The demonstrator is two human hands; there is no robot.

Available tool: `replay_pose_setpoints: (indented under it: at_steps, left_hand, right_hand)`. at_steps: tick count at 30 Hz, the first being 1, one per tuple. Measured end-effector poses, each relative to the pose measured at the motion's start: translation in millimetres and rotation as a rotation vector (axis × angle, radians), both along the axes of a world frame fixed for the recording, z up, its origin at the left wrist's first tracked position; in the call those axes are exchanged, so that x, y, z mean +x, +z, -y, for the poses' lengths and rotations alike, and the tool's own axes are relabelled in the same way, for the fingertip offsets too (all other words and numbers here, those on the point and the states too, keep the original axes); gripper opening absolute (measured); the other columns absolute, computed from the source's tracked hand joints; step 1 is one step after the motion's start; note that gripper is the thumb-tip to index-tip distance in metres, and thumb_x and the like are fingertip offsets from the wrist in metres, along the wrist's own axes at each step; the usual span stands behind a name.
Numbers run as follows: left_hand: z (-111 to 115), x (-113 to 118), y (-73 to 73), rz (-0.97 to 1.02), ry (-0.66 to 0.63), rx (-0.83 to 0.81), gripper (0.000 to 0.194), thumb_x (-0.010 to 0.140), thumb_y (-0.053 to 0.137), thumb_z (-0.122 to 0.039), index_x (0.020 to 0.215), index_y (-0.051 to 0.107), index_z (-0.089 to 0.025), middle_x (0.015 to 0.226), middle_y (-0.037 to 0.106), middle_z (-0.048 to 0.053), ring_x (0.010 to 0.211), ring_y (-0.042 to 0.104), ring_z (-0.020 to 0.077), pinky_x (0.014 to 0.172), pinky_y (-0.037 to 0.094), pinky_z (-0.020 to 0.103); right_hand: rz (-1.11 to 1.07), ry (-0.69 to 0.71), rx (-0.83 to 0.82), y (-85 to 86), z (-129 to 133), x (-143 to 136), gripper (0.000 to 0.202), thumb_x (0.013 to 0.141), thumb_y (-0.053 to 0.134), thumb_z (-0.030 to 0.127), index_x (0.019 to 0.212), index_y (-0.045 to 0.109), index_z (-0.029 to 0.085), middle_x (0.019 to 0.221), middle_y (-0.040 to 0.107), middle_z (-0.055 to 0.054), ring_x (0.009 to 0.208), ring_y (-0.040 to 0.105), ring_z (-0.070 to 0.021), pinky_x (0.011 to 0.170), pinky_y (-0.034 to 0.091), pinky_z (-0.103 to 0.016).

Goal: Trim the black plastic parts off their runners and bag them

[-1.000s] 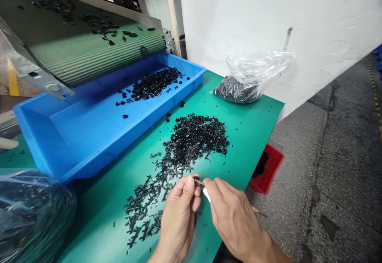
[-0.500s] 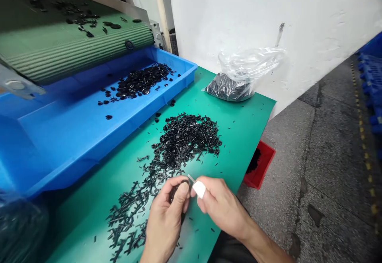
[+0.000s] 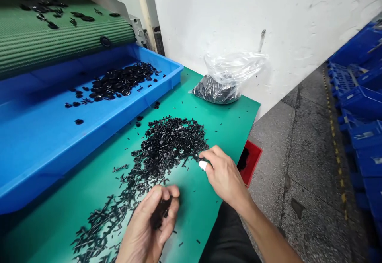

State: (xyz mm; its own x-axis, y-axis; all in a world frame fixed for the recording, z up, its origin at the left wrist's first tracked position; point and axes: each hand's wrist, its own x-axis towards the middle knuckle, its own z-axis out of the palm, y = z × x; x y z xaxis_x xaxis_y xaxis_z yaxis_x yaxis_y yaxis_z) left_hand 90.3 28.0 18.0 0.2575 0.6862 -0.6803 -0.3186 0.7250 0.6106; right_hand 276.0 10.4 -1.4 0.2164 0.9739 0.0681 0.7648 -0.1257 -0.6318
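Note:
My left hand [image 3: 152, 219] is cupped, its fingers curled around several black plastic parts [image 3: 160, 212] in the palm. Some of these parts are hidden by the fingers. At the right edge of a heap of small black plastic parts [image 3: 170, 145], my right hand [image 3: 221, 171] pinches what looks like a small black plastic part between thumb and index finger. A white cover [image 3: 203, 165] is wrapped around the thumb tip. Branched black pieces [image 3: 100, 223] lie strewn from the heap toward the near left, on the green tabletop [image 3: 116, 181].
A blue tray [image 3: 98, 145] with black round parts sits under a green conveyor belt [image 3: 68, 36] at left. Against the white wall stands a clear plastic bag [image 3: 217, 90] of black parts. A red bin [image 3: 253, 161] is below the table's right edge; blue crates [image 3: 364, 135] line the far right.
My hands have moved apart. The right went up and away to the heap's edge; the left shifted left and turned its palm up. The thin light piece seen between them no longer shows.

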Motion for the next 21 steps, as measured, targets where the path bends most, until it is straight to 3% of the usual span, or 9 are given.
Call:
replay_pose_setpoints:
  at_steps: [2,4,8,14,21]
  left_hand:
    - [1.9,0.3,-0.3,-0.020,-0.068,0.041,0.033,0.071,0.075,-0.046,0.066,0.059,-0.017,0.068,0.057,0.000,0.046,0.029,0.0055,0.032,0.020,0.014]
    - [3.4,0.7,-0.7,-0.051,-0.134,0.069,0.031,0.072,0.074,-0.047,0.075,0.065,-0.018,0.061,0.052,-0.003,0.044,0.025,0.0048,0.034,0.015,0.014]
    - [3.7,-0.9,-4.5,-0.133,-0.118,0.159,0.034,0.073,0.076,-0.043,0.097,0.068,-0.019,0.071,0.057,-0.001,0.049,0.032,0.0063,0.040,0.023,0.016]
    - [2.3,-8.5,-11.4,-0.177,-0.128,0.258,0.030,0.077,0.071,-0.045,0.091,0.069,-0.018,0.058,0.041,-0.006,0.051,0.031,0.0080,0.043,0.023,0.019]
    - [0.2,-13.6,-13.5,-0.170,-0.204,0.280,0.030,0.077,0.071,-0.045,0.086,0.067,-0.017,0.056,0.038,-0.007,0.049,0.025,0.0078,0.044,0.019,0.021]
  right_hand:
    - [-0.076,0.080,0.030,2.3,3.5,-7.2,0.037,0.083,0.041,0.001,0.106,0.063,0.020,0.105,0.060,-0.004,0.094,0.058,-0.0159,0.087,0.045,-0.029]
    - [-0.166,0.143,0.052,6.6,7.1,-15.0,0.036,0.082,0.041,0.001,0.104,0.062,0.021,0.105,0.061,-0.004,0.095,0.058,-0.0161,0.087,0.045,-0.030]
    - [-0.331,0.195,0.066,17.0,8.5,-29.8,0.041,0.072,0.040,-0.003,0.096,0.061,0.022,0.099,0.062,0.000,0.087,0.058,-0.0129,0.081,0.045,-0.025]
    - [-0.393,0.216,0.086,19.1,5.0,-44.6,0.040,0.069,0.039,-0.002,0.091,0.062,0.022,0.095,0.063,0.000,0.072,0.056,-0.0107,0.067,0.045,-0.022]
    - [-0.367,0.305,0.050,18.0,3.1,-41.1,0.041,0.070,0.042,-0.003,0.093,0.065,0.022,0.089,0.063,0.002,0.072,0.054,-0.0104,0.066,0.042,-0.022]
